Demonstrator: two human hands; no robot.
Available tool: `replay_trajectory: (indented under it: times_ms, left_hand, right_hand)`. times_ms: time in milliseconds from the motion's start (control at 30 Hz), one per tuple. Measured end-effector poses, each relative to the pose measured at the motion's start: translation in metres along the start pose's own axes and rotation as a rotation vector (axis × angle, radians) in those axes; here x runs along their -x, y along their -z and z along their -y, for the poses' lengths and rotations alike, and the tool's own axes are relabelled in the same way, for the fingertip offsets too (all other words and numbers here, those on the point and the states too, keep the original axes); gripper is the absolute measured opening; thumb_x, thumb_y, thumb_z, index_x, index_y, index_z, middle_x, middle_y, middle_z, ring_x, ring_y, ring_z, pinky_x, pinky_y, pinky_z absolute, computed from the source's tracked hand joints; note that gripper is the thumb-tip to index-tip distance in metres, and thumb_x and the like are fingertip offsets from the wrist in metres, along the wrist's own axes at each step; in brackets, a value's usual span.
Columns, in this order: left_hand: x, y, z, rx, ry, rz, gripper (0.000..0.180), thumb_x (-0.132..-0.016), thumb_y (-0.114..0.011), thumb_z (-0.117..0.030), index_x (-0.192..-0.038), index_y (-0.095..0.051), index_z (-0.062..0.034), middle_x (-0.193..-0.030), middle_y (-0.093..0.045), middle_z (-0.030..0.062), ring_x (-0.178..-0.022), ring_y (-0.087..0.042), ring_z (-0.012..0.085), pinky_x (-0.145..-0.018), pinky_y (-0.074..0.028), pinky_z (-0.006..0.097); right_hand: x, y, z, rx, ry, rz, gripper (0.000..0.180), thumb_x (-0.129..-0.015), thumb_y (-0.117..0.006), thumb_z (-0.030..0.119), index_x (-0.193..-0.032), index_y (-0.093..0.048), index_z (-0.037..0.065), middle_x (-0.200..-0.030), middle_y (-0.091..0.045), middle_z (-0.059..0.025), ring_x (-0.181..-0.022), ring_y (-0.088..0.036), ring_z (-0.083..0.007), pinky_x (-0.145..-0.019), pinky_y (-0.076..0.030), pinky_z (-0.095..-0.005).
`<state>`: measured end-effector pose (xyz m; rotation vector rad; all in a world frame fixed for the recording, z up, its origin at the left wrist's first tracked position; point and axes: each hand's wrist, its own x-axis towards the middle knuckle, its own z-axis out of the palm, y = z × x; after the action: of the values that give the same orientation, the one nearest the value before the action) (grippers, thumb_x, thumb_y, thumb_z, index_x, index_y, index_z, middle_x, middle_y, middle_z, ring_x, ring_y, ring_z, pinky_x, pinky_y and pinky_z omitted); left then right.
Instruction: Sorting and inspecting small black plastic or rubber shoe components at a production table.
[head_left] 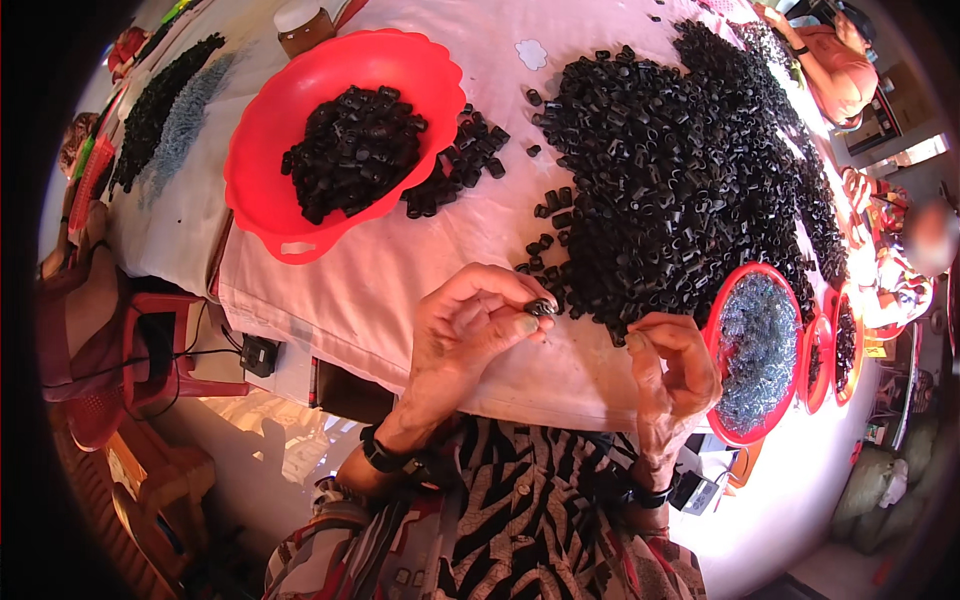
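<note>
My left hand (475, 318) is closed in a pinch on a small black plastic cap (541, 307), held just above the cloth at the near edge of a large heap of similar black plastic caps (660, 160). To the right, my right hand (677, 368) has thumb and forefinger pressed together at the heap's near edge. Black pieces lie right at its fingertips, and I cannot make out what is between them. A scalloped red basin (255, 150) at the left holds a mound of black caps (355, 150), with more spilled on the cloth beside it.
A red oval basket (712, 330) of small clear bluish pieces (755, 350) sits at the table's right edge, with more red baskets beyond. A brown jar (303, 28) stands behind the basin. Other people sit around the pink-clothed table (330, 300). A red chair (165, 350) is at the left.
</note>
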<state>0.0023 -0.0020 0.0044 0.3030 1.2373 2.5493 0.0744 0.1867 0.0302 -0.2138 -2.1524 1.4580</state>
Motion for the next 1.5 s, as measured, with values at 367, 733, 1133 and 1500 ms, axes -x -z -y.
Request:
replay_trajectory:
  times_ms: [367, 733, 1133, 1500]
  left_hand:
    - [-0.002, -0.001, 0.006, -0.084, -0.015, -0.088, 0.013, -0.092, -0.066, -0.002, -0.104, -0.060, -0.0022, -0.109, -0.065, 0.0128, -0.091, -0.065, 0.0184, -0.080, -0.053, 0.031]
    - [-0.003, 0.005, 0.007, -0.055, 0.036, -0.006, 0.015, -0.094, -0.061, 0.004, -0.108, -0.058, 0.0016, -0.109, -0.065, 0.0130, -0.094, -0.066, 0.0177, -0.085, -0.055, 0.032]
    - [-0.004, 0.003, 0.008, 0.003, 0.055, -0.018, 0.014, -0.092, -0.066, -0.003, -0.105, -0.060, -0.0016, -0.109, -0.065, 0.0117, -0.091, -0.066, 0.0164, -0.082, -0.054, 0.030]
    - [-0.001, 0.004, 0.006, -0.012, 0.076, 0.055, 0.015, -0.091, -0.065, 0.001, -0.104, -0.061, -0.0017, -0.108, -0.063, 0.0124, -0.093, -0.064, 0.0183, -0.082, -0.053, 0.033]
  right_hand:
    - [0.005, -0.021, 0.001, 0.219, 0.006, 0.165, 0.014, -0.081, -0.067, -0.011, -0.092, -0.066, -0.002, -0.087, -0.068, -0.0115, -0.065, -0.064, -0.0162, -0.059, -0.049, -0.0264]
    - [0.000, -0.039, -0.002, 0.544, 0.185, 0.157, 0.014, -0.080, -0.069, -0.002, -0.092, -0.064, 0.002, -0.086, -0.062, -0.0105, -0.075, -0.065, -0.0294, -0.061, -0.053, -0.0382]
    - [0.001, -0.036, -0.013, 0.564, 0.450, 0.182, 0.022, -0.070, -0.068, -0.008, -0.088, -0.060, 0.003, -0.096, -0.065, -0.0091, -0.078, -0.063, -0.0269, -0.058, -0.053, -0.0361]
    - [-0.001, -0.031, 0.006, 0.193, 0.312, 0.115, 0.028, -0.076, -0.062, -0.011, -0.101, -0.066, 0.001, -0.097, -0.066, -0.0142, -0.069, -0.063, -0.0224, -0.061, -0.052, -0.0307]
